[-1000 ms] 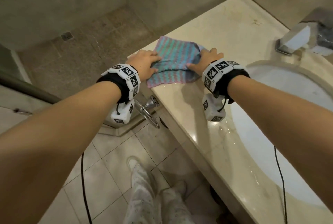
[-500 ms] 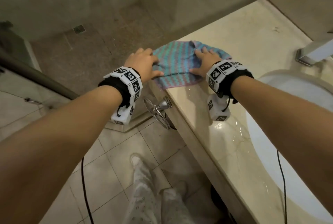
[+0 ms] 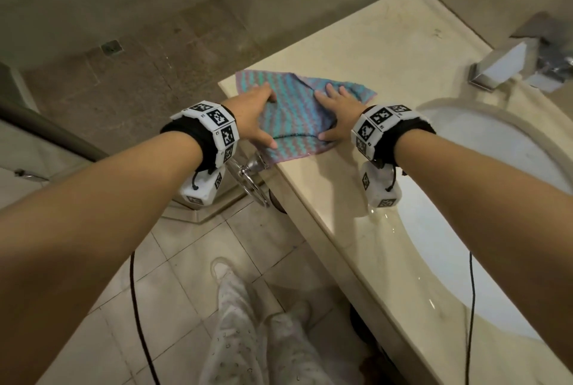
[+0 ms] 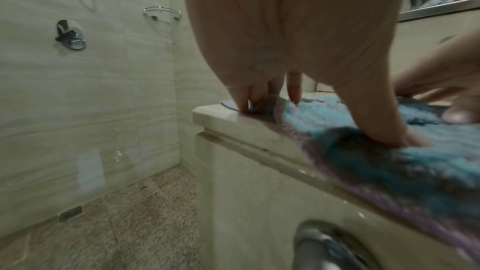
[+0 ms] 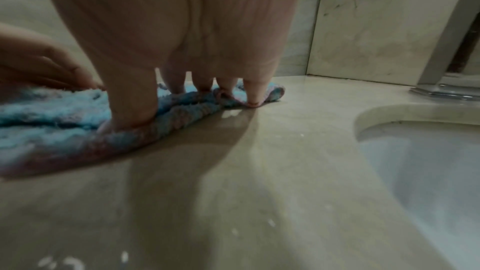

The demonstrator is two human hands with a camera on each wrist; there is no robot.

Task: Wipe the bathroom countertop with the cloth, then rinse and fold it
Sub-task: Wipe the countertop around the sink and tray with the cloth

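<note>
A blue, green and purple striped cloth lies flat on the left end of the beige marble countertop, its near corner at the front edge. My left hand presses on the cloth's left side with straight, spread fingers. My right hand presses on its right side the same way. In the left wrist view the fingertips and thumb bear down on the cloth at the counter's end. In the right wrist view my fingertips pin the cloth to the countertop.
A white oval sink is set into the counter to the right, with a chrome faucet behind it. A metal towel ring hangs from the counter's front. A shower area with a floor drain lies left. Water drops dot the counter.
Both hands have stayed on the cloth, and it lies more spread out than a second ago. The right hand's fingers have fanned out toward the far right corner. The head view has shifted.
</note>
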